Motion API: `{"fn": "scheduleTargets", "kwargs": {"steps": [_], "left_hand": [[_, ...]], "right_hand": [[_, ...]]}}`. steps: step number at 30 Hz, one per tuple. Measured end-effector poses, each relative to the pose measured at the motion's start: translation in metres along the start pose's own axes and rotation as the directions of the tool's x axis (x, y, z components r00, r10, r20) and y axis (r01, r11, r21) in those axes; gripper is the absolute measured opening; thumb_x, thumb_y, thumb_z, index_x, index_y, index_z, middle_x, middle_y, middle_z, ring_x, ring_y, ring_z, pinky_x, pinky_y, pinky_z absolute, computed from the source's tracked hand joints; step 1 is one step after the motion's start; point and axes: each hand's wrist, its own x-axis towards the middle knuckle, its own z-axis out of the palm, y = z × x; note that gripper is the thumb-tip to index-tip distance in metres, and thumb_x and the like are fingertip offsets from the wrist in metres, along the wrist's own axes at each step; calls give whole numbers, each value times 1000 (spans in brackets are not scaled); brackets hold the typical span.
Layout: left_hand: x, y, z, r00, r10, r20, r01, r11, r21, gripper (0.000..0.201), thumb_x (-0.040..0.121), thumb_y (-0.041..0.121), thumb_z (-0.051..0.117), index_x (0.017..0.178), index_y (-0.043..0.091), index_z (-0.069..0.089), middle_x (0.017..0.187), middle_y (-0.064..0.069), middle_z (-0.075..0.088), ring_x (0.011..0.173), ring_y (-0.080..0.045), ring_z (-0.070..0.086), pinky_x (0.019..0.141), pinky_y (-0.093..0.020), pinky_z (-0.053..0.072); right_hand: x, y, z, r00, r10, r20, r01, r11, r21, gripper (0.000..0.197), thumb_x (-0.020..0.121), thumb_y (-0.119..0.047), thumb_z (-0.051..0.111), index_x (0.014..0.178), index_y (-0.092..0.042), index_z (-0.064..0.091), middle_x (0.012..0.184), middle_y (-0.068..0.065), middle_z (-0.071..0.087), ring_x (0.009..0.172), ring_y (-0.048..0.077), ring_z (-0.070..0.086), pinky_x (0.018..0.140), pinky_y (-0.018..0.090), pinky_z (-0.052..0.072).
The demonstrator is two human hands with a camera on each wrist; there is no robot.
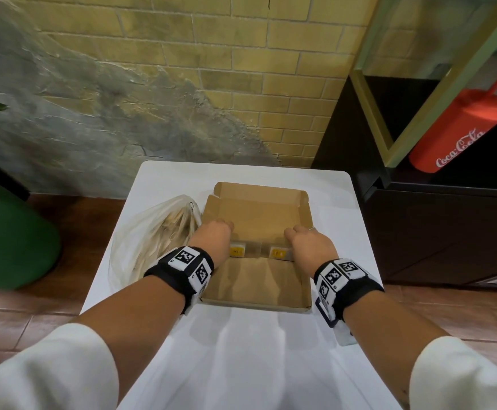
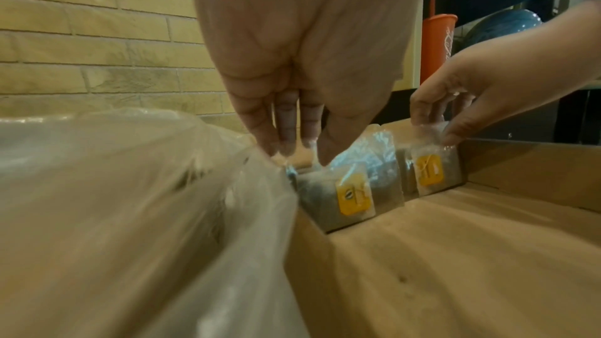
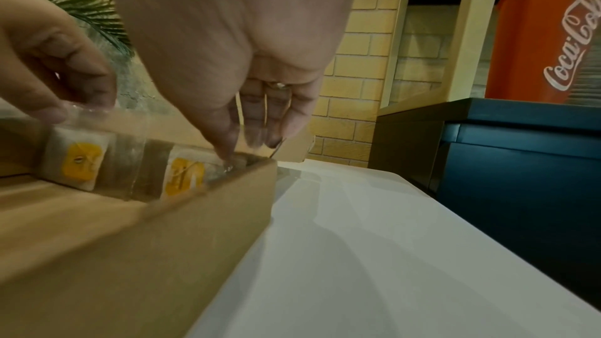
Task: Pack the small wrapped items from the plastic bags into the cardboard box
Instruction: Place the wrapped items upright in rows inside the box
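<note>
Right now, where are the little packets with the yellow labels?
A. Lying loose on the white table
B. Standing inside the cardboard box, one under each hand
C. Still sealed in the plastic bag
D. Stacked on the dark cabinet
B. Two wrapped packets stand on edge inside the cardboard box, the left hand pinching the top of one and the right hand the other.

wrapped items: 2 | cardboard box: 1 | plastic bag: 1

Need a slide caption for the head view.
Both hands stand clear-wrapped, yellow-labelled packets in an open cardboard box beside a plastic bag.
</note>
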Motion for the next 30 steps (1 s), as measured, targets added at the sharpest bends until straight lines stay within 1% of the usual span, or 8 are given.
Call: {"fn": "scheduleTargets", "kwargs": {"steps": [4,8,11,15,19,23,27,30], "left_hand": [[-8,-12,4,975,-51,-217,34,996,-82,35,91,25,46,123,12,52,125,-7,48,117,-26,40,96,-36,39],[-20,-30,5,868,-287,-404,206,950,-234,37,90,29,46,122,10,54,134,-11,41,120,-30,35,95,-44,38],[-25,-46,8,885,-393,-248,319,902,-293,43,94,31,38,132,14,46,143,-12,34,127,-33,31,100,-49,35],[-28,-57,11,944,-329,-18,314,915,-252,43,95,38,28,128,23,50,148,-5,31,133,-33,27,110,-53,26],[-29,-56,6,943,-333,-21,315,909,-273,47,95,34,34,136,15,41,137,-12,45,124,-35,41,106,-48,34],[-33,-60,1,917,-379,-124,305,867,-394,29,92,26,46,99,5,65,98,-14,66,93,-31,62,82,-35,48],[-45,-67,-12,850,-465,-248,296,811,-505,29,90,7,50,113,10,68,119,-12,65,111,-32,57,97,-36,45],[-51,-68,-26,796,-514,-318,213,731,-649,24,88,3,53,101,6,72,111,-11,69,107,-28,61,93,-29,45]], "right_hand": [[-1,-2,3,992,44,-121,-28,991,134,30,90,-6,43,119,-11,48,121,8,49,110,32,48,79,35,43],[-8,-9,3,984,68,-164,-25,967,252,30,93,-12,41,121,-12,51,125,7,49,112,32,47,86,36,44],[-16,-18,3,980,83,-182,-18,943,331,28,91,-11,44,117,-11,55,123,7,51,113,31,46,87,35,42],[-26,-30,5,978,95,-186,-14,918,396,26,91,-11,44,112,-10,59,121,5,54,113,28,46,88,33,40],[-37,-38,9,976,111,-188,-20,903,428,26,91,-12,44,112,-12,60,120,3,55,114,27,45,86,29,38],[-48,-42,9,983,92,-161,-16,907,420,26,90,-14,46,113,-14,59,121,1,54,116,25,43,86,29,39],[-56,-43,6,982,108,-157,-22,883,469,26,90,-13,48,114,-15,59,125,0,54,122,22,41,93,28,37],[-60,-45,0,976,134,-171,-22,842,539,23,90,-15,51,109,-17,62,120,-1,57,111,19,50,87,25,39]]}}
